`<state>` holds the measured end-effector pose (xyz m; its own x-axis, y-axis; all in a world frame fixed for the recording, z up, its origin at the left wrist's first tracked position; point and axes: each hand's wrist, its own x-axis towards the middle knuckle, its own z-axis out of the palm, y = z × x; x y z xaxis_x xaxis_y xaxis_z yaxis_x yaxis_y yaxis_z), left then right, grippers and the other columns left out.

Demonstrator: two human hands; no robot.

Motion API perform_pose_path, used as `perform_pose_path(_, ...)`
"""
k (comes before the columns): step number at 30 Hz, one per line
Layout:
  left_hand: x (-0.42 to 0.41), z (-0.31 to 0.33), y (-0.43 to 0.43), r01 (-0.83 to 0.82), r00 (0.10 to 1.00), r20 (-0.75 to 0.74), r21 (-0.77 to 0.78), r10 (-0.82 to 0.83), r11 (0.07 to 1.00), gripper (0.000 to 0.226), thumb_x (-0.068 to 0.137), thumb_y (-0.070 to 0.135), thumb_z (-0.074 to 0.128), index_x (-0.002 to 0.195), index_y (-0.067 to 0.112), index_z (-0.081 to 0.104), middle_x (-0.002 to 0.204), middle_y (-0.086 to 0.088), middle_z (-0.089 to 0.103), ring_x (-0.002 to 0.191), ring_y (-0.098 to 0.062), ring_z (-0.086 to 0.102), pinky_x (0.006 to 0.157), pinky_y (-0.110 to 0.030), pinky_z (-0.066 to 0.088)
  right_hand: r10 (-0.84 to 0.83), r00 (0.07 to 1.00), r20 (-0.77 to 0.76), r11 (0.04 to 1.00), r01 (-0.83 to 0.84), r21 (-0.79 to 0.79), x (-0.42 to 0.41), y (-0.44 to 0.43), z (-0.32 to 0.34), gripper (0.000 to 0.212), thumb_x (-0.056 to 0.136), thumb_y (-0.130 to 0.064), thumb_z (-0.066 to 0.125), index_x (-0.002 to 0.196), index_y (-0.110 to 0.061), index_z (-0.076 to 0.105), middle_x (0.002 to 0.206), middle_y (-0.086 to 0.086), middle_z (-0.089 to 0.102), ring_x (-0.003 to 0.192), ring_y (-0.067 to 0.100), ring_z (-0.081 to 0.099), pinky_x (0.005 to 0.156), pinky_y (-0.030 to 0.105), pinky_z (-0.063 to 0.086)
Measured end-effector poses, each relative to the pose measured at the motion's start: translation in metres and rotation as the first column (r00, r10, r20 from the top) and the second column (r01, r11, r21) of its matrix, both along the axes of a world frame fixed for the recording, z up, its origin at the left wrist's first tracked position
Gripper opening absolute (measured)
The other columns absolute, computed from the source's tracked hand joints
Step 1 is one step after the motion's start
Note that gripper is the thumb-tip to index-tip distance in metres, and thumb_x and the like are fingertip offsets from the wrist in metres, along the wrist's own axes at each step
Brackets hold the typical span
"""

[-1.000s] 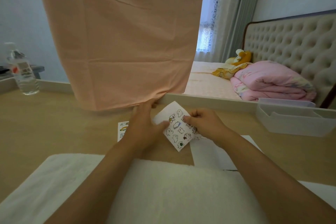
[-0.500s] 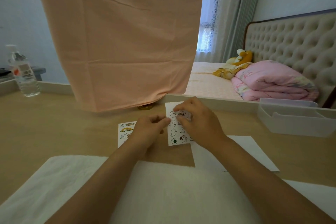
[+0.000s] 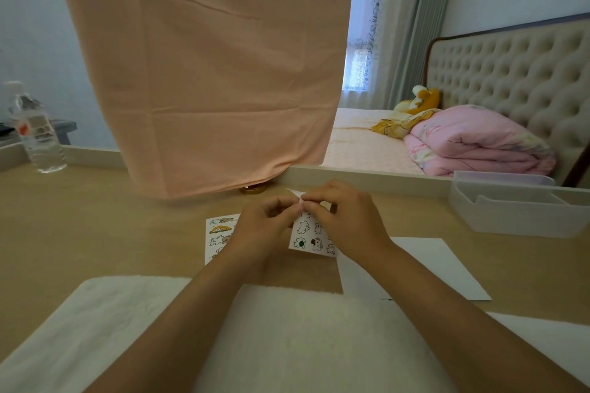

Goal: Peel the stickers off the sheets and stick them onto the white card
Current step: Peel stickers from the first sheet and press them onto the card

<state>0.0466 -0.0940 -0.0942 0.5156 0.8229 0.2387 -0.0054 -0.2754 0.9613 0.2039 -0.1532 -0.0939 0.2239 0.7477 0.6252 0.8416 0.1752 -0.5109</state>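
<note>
The table (image 3: pixel 95 233) carries the white card (image 3: pixel 431 265) at the right and one sticker sheet (image 3: pixel 220 230) lying flat at the left. Between them, the left hand (image 3: pixel 261 226) and right hand (image 3: pixel 344 220) curl their fingers (image 3: pixel 322 196) on a second sticker sheet (image 3: pixel 306 238), pinching its top edge.

Soft daylight enters through the window (image 3: pixel 360 41) at the back, the brightest patch. The room is evenly, mildly lit; shadows on the worktop (image 3: pixel 95 233) are faint. The white card (image 3: pixel 440 258) reads pale. Wide-angle distortion bows the headboard (image 3: pixel 510 80); the bottle (image 3: pixel 38 137) at the left edge looks smeared.
</note>
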Motion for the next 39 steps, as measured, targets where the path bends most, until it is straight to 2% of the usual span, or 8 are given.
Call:
perform_pose_path(3,-0.001,0.000,0.000,-0.011,0.999,0.032,0.038,0.009,0.999,0.012,0.095,0.018,0.065,0.093,0.018,0.077,0.088,0.001,0.077,0.085,-0.014,0.074,0.075,-0.027,0.058,0.031,0.995,-0.097,0.999,-0.031,-0.008,0.001,0.000,0.003,0.015,0.089,-0.033,0.073,0.103,-0.033,0.079,0.091,-0.015,0.070,0.079,0.001,0.063,0.065,0.024,0.051)
perform_pose_path(7,-0.002,-0.001,0.002,-0.027,0.999,0.035,0.118,0.023,0.993,0.012,0.093,0.016,0.067,0.090,0.024,0.077,0.089,0.003,0.076,0.084,-0.015,0.074,0.077,-0.034,0.060,0.033,0.987,-0.157,0.998,-0.040,-0.046,0.003,-0.003,0.008,0.013,0.087,-0.033,0.075,0.098,-0.035,0.080,0.085,-0.019,0.072,0.073,-0.002,0.062,0.067,0.031,0.057)
perform_pose_path(16,-0.001,0.001,-0.003,-0.079,0.997,0.038,0.249,0.072,0.965,0.018,0.093,0.015,0.068,0.084,0.031,0.073,0.082,0.012,0.074,0.076,-0.005,0.070,0.064,-0.017,0.053,0.026,0.978,-0.209,0.998,-0.039,-0.057,0.000,-0.004,0.012,0.010,0.088,-0.032,0.073,0.092,-0.038,0.080,0.082,-0.018,0.074,0.069,0.004,0.068,0.066,0.040,0.060)
perform_pose_path(22,0.000,0.001,-0.003,-0.093,0.996,0.032,0.209,0.088,0.974,0.013,0.094,0.025,0.068,0.084,0.031,0.075,0.084,0.009,0.075,0.081,-0.010,0.073,0.073,-0.039,0.062,0.038,0.962,-0.271,0.997,-0.053,-0.049,-0.003,-0.006,0.014,0.012,0.089,-0.029,0.072,0.086,-0.039,0.079,0.080,-0.014,0.075,0.063,0.005,0.069,0.065,0.040,0.061)
perform_pose_path(26,0.001,0.002,-0.005,-0.102,0.995,0.028,0.166,0.099,0.981,0.010,0.092,0.024,0.070,0.086,0.028,0.077,0.088,0.008,0.076,0.088,-0.009,0.072,0.082,-0.041,0.060,0.008,0.966,-0.258,0.999,-0.021,-0.047,-0.002,-0.006,0.012,0.011,0.091,-0.033,0.069,0.093,-0.033,0.080,0.085,-0.015,0.075,0.064,0.004,0.068,0.064,0.036,0.062)
perform_pose_path(29,0.003,0.005,-0.007,-0.075,0.994,0.083,0.022,0.072,0.997,0.012,0.093,0.024,0.068,0.091,0.017,0.077,0.090,-0.001,0.076,0.090,-0.017,0.073,0.085,-0.045,0.060,0.006,0.979,-0.203,1.000,-0.009,-0.010,-0.003,-0.006,0.011,0.012,0.092,-0.034,0.069,0.095,-0.031,0.080,0.086,-0.016,0.075,0.065,0.004,0.067,0.063,0.033,0.060)
perform_pose_path(34,0.005,0.005,-0.007,-0.061,0.995,0.074,-0.039,0.064,0.997,0.022,0.099,0.026,0.059,0.090,0.015,0.076,0.087,-0.002,0.076,0.087,-0.017,0.073,0.078,-0.035,0.062,0.052,0.992,-0.112,0.998,-0.048,0.038,-0.003,-0.005,0.010,0.014,0.094,-0.030,0.068,0.102,-0.028,0.079,0.092,-0.016,0.073,0.072,0.003,0.067,0.064,0.023,0.057)
perform_pose_path(39,0.007,0.005,-0.007,-0.057,0.995,0.075,-0.086,0.064,0.995,0.023,0.102,0.025,0.054,0.094,0.012,0.072,0.085,0.000,0.075,0.084,-0.013,0.074,0.072,-0.026,0.061,0.060,0.987,-0.147,0.997,-0.053,0.054,-0.005,-0.005,0.009,0.014,0.091,-0.023,0.072,0.102,-0.023,0.080,0.094,-0.012,0.075,0.076,0.002,0.068,0.066,0.017,0.056)
